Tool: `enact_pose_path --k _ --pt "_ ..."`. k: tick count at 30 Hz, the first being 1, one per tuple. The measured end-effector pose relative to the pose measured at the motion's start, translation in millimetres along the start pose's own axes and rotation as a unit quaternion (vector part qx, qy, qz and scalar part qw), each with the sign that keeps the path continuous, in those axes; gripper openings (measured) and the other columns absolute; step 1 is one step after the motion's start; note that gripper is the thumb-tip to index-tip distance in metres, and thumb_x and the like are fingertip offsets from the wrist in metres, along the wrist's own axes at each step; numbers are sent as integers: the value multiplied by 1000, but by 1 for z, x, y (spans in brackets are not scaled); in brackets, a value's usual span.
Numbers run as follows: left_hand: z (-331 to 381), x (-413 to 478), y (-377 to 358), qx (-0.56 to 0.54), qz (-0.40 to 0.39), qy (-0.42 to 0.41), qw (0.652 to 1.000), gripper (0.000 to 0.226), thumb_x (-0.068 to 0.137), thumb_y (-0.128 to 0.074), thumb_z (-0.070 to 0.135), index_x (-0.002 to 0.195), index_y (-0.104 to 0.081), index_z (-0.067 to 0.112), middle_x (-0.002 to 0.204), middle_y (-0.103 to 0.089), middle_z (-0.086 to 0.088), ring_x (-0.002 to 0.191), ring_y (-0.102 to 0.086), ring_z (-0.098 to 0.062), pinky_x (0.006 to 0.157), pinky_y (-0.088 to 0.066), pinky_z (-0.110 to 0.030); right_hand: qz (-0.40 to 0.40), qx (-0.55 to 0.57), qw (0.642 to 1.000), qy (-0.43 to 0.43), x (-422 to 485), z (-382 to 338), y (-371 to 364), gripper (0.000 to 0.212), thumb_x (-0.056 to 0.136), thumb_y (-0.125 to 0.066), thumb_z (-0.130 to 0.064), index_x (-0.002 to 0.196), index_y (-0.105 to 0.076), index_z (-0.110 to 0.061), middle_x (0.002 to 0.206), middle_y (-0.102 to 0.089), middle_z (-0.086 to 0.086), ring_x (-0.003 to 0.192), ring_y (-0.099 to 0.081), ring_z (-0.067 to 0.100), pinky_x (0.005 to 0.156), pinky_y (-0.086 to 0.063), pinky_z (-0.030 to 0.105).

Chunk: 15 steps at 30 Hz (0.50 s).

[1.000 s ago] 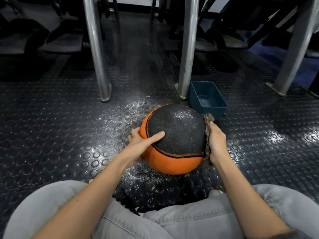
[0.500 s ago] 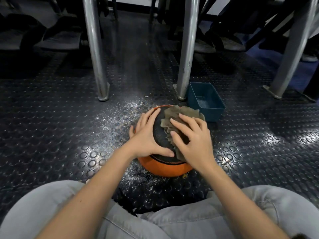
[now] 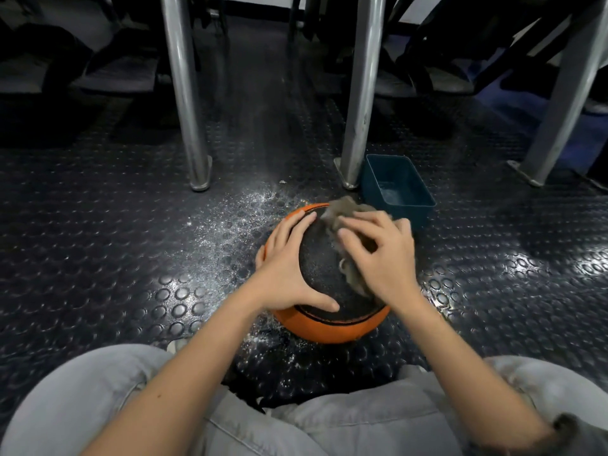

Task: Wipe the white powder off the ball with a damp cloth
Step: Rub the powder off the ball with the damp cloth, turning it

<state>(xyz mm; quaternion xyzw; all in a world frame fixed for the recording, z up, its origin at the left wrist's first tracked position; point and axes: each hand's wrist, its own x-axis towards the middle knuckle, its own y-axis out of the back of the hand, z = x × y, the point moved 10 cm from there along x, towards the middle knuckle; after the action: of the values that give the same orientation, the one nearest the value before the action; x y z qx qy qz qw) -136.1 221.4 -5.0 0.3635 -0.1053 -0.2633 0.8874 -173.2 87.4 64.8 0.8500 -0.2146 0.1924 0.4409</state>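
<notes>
Head view, looking down at a dark studded rubber floor [image 3: 98, 258] between the seated person's two knees in pale grey trousers [image 3: 82, 406].

One ball [image 3: 329, 322], orange with a black panel on top, sits on the floor just ahead of the knees. White powder [image 3: 243, 212] is scattered on the floor to its left and in front of it. One blue tub [image 3: 424, 213] stands just beyond the ball on the right. Three metal legs [image 3: 184, 93] rise from the floor further back.

Two hands rest on the ball. The left hand [image 3: 289, 271] lies flat on the ball's left side, fingers straight and pointing away, thumb stretched across the near edge of the black panel. The right hand [image 3: 381, 258], blurred, is on top towards the right. Its fingers are spread and arched, clawing down on one crumpled grey-brown cloth [image 3: 345, 207]. The cloth pokes out past the fingertips and under the palm.
</notes>
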Motion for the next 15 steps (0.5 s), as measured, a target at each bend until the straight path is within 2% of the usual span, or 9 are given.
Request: enact_pose_path --k 2,3,5,7,9,11,13,15 --pt "-1 -1 0 6 -13 -11 1000 143 30 -70 73 149 0 34 141 8 39 141 5 -3 116 -10 -54 -17 -47 993 109 -9 -33 -2 28 84 -54 -49 101 -72 -35 108 -63 -14 93 -43 16 81 -35 32" --pt "1 0 -1 10 -23 -16 1000 143 31 -72 71 149 0 34 140 9 39 141 6 -1 116 -9 -54 -34 -38 992 113 -4 -29 -5 29 83 -55 -51 100 -72 -35 107 -62 -15 93 -42 16 82 -36 33" --pt "9 -1 -4 12 -33 -27 999 138 38 -80 64 147 1 41 144 11 36 140 9 1 117 -5 -53 -63 11 997 49 14 -4 -7 29 83 -56 -51 101 -72 -35 104 -61 -17 98 -44 15 86 -38 35" --pt "15 1 -6 9 -38 -34 999 135 43 -88 55 144 1 47 149 11 30 140 11 0 117 -1 -52 -67 94 992 -52 32 35 -5 25 86 -60 -44 102 -72 -29 101 -64 -12 101 -53 15 90 -41 34" --pt "18 2 -7 7 -41 -34 999 131 49 -90 50 145 -1 46 151 11 28 140 12 0 117 1 -52 -73 169 967 -178 38 73 -7 15 89 -62 -34 99 -70 -27 98 -68 -5 97 -57 10 86 -42 26" --pt "19 1 -8 9 -39 -35 999 133 45 -89 54 146 -2 45 149 10 30 140 10 1 116 0 -54 -63 178 953 -238 33 91 -6 15 90 -61 -32 99 -71 -25 98 -69 -4 98 -58 9 85 -42 26" --pt "17 -2 -8 11 -29 -37 999 134 37 -81 63 145 -4 46 148 7 33 140 7 1 116 -3 -56 -28 126 968 -217 26 85 1 20 90 -61 -33 100 -73 -21 95 -67 -8 103 -57 18 93 -43 34" --pt "12 -2 -6 6 -19 -39 999 133 31 -73 70 142 -2 50 146 5 35 140 5 1 116 -5 -55 1 64 990 -126 17 48 6 21 88 -63 -36 100 -73 -23 90 -61 -12 99 -51 21 90 -39 31"
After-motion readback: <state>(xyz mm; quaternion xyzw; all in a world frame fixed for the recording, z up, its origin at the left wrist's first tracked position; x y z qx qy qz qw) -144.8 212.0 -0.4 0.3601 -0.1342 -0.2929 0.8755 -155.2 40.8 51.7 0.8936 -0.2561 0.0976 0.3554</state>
